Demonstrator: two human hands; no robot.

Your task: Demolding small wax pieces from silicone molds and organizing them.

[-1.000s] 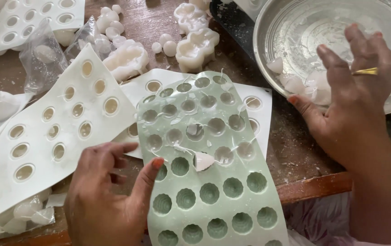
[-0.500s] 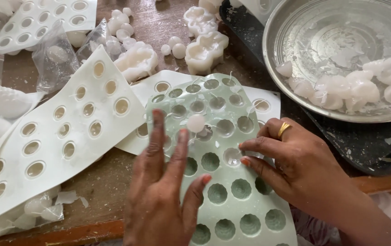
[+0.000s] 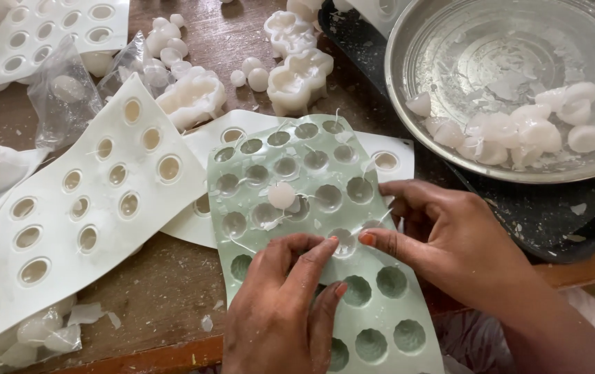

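A pale green silicone mould [image 3: 380, 312] with round cavities lies in front of me on the wooden table. My left hand [image 3: 280, 315] presses on its lower middle, fingertips at a cavity in the centre. My right hand [image 3: 443, 239] grips the mould's right edge, its thumb tip meeting the left fingers at that cavity. A small white wax piece [image 3: 281, 195] sits loose on the mould above my fingers. Thin wick strands lie across the upper cavities.
A white mould [image 3: 69, 208] lies at the left, with another white mould [image 3: 34, 31] at the top left. A steel bowl [image 3: 450, 55] at the top right holds several white wax pieces. Wax lumps [image 3: 297, 79] and plastic bags [image 3: 62, 97] lie behind.
My right hand came down from the bowl onto the green mould's right edge. My left hand shifted up to the centre cavity. The loose wax piece now rests higher on the mould.
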